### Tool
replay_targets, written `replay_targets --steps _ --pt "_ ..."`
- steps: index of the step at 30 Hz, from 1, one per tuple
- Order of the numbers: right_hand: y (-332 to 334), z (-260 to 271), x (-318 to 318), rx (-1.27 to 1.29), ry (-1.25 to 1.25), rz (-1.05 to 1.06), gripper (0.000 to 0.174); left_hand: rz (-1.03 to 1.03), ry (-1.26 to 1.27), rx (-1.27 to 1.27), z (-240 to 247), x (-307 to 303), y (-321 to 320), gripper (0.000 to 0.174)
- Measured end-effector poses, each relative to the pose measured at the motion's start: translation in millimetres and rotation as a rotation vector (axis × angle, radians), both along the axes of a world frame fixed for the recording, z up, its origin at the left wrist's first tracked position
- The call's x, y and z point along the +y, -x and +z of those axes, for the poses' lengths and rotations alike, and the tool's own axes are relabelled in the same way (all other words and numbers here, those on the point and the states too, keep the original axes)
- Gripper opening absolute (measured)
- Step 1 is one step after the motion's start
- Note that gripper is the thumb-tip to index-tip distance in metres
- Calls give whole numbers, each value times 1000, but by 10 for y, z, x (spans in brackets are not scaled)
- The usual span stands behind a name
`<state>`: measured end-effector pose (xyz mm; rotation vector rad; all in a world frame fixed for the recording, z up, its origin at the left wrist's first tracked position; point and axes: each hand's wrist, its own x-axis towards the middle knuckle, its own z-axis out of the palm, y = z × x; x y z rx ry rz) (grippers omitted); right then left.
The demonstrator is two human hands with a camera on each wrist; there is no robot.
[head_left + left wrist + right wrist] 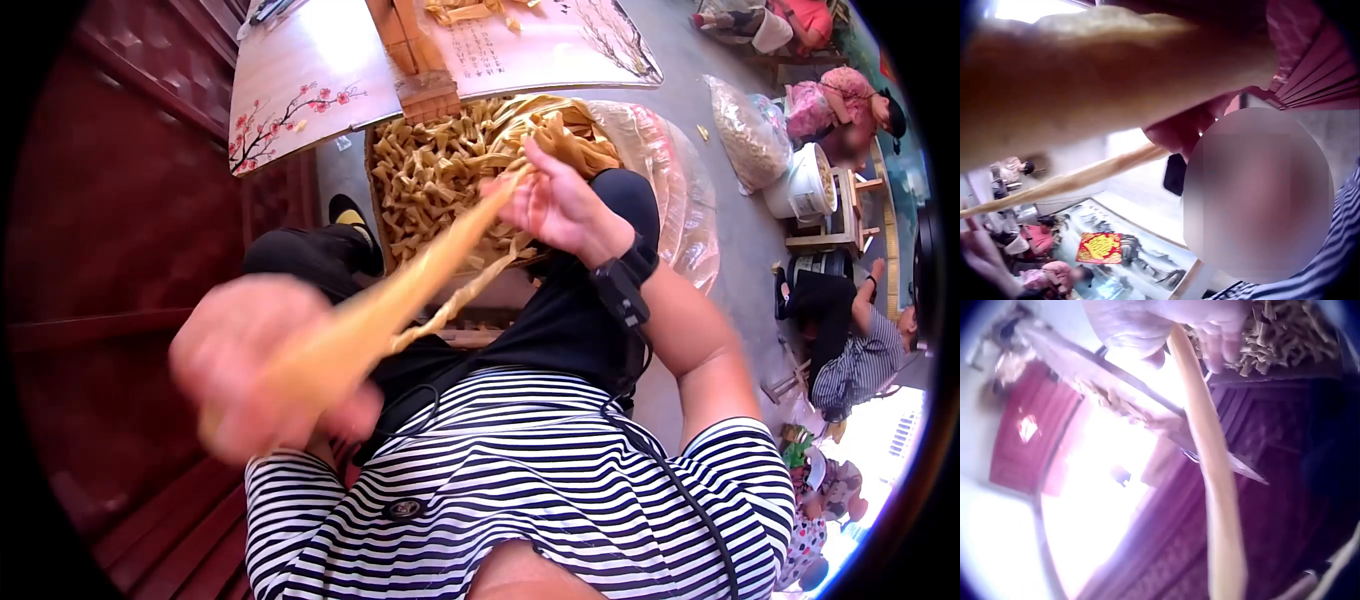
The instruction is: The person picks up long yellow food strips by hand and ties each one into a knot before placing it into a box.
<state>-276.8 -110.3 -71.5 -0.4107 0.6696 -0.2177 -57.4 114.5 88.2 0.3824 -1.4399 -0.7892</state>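
Note:
A long yellow tofu skin strip (400,290) is stretched on a slant between the two hands above the lap. My left hand (270,365), blurred by motion, grips its wide near end at the left. At the other end my right hand (560,205) pinches the strip between thumb and fingers, and in the right wrist view the strip (1210,462) hangs straight from that hand (1172,328). A thinner twisted strand (455,300) runs below the main strip. Under the right hand, a box holds many knotted tofu skin pieces (425,180) and a bundle of loose strips (575,150).
A white board with painted blossoms (290,110) and a wooden block (415,60) lies beyond the box. Clear plastic sheeting (670,180) spreads right of the box. Dark red panels (120,200) rise at left. Other people sit at right near a white bucket (810,185).

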Motion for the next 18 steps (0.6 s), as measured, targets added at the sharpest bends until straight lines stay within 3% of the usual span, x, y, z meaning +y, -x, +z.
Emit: replay_targets --steps 2,3,4,6,7,8,10,12,14,16,17,18 --pt "-79 -65 -190 -87 -67 -471 29 -213 208 -44 189 104 -166 25" --pt "-116 -26 -285 -91 -52 -699 19 -73 142 4 179 125 -184 23" --pt "-31 -223 -549 -110 -117 -668 18 70 84 48 123 131 -230 21" --pt "163 -3 -576 -354 -74 -406 20 355 -29 142 -9 67 -300 20" --pt "142 350 -430 -225 109 -359 23 643 -81 -73 -82 -14 -335 12" --pt "130 740 -237 -92 291 -307 27 770 -206 -190 -192 -45 -396 16" --pt "210 1104 34 5 663 -161 35 846 -515 -378 -353 -140 -431 30" --pt "296 1419 245 132 942 17 39 1028 -654 -873 -441 -242 -353 39" --pt "316 1551 387 150 1037 198 36 1100 -286 -1002 -566 -373 -197 40" --pt "312 1613 527 172 1124 380 34 1029 -169 -740 -465 -490 212 45" --pt "263 1573 631 143 1104 467 31 963 -40 -765 -384 -543 381 46" --pt "216 1518 733 82 1252 527 27 897 89 -787 -335 -578 489 46"
